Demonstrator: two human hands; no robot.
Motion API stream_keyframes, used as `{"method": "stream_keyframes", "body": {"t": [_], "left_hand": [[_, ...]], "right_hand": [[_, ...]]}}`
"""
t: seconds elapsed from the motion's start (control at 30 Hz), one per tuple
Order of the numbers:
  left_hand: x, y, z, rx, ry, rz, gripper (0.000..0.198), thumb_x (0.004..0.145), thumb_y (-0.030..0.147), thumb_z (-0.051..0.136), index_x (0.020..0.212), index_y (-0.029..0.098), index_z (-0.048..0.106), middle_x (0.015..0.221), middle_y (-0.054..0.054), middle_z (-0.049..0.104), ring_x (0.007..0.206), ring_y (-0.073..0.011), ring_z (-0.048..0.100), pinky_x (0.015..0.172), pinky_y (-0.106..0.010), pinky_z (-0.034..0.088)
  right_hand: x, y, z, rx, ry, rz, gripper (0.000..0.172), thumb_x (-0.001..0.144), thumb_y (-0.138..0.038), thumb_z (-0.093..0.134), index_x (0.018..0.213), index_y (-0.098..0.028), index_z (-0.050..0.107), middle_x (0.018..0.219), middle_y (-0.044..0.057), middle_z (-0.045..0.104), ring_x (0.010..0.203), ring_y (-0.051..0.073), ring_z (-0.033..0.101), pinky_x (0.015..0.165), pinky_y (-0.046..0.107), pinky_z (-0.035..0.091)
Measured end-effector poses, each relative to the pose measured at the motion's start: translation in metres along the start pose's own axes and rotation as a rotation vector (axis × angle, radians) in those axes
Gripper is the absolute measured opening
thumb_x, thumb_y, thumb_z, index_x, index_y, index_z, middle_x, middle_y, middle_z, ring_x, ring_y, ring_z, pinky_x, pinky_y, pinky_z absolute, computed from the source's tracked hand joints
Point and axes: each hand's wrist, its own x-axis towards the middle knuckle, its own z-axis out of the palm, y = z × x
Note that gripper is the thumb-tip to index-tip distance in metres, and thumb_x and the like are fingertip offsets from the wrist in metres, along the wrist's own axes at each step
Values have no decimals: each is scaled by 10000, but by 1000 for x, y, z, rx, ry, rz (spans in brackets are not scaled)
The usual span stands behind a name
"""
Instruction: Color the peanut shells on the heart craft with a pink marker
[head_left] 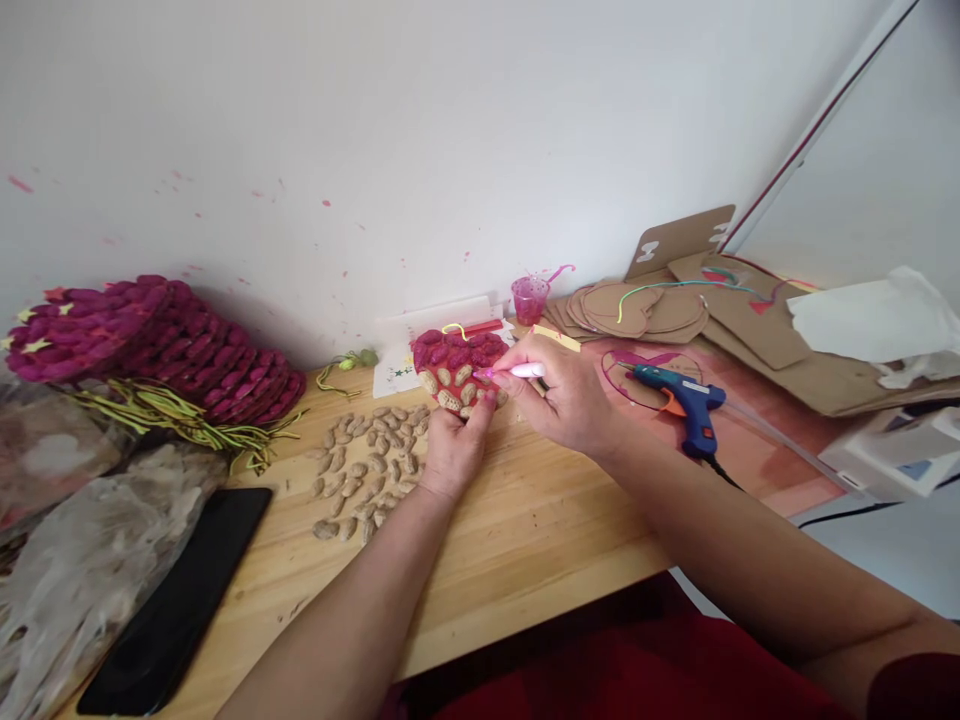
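Observation:
My left hand (456, 445) grips the lower edge of a red heart-shaped piece (453, 377) covered with peanuts. Its upper peanuts are painted magenta, while the lower ones are bare tan. A yellow-green cord loop sticks up at its top. In my right hand (559, 392) is a white marker-like brush (528, 370), its pink tip touching the piece near its right side. Loose peanuts (375, 460) lie on the wooden table just left of my left hand. A clear cup with magenta paint (530, 298) stands behind my right hand.
Stacked magenta peanut pieces (180, 345) with yellow-green cords stand left, near plastic bags (112, 560) and a black phone-like slab (180, 610). At right are a blue glue gun (694, 400), cardboard shapes (637, 308), larger cardboard sheets (765, 340) and a white box (892, 450).

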Motion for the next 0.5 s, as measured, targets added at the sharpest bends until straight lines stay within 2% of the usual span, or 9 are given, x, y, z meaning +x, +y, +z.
{"method": "stream_keyframes", "body": {"t": [0.2,0.33,0.5], "left_hand": [[-1,3,0,37,-5,24,366,867,454,702,643,215,538,632,31,507,645,-141,496,723,-287,483],[-1,3,0,55,-11,14,382,863,453,723,625,210,548,611,27,498,621,-138,471,672,-277,471],[-1,1,0,14,-24,-17,424,858,491,736,597,225,533,572,17,478,676,-173,543,683,-285,496]], "right_hand": [[-1,-1,1,-16,-16,30,116,1002,-239,620,890,-220,598,796,9,678,740,160,605,700,307,447],[-1,2,2,-12,-14,-7,91,1005,-240,625,917,-221,615,835,18,698,766,166,615,710,311,451],[-2,3,2,-40,-35,1,108,1008,-251,622,905,-226,602,830,20,691,753,171,609,693,316,444]]}}
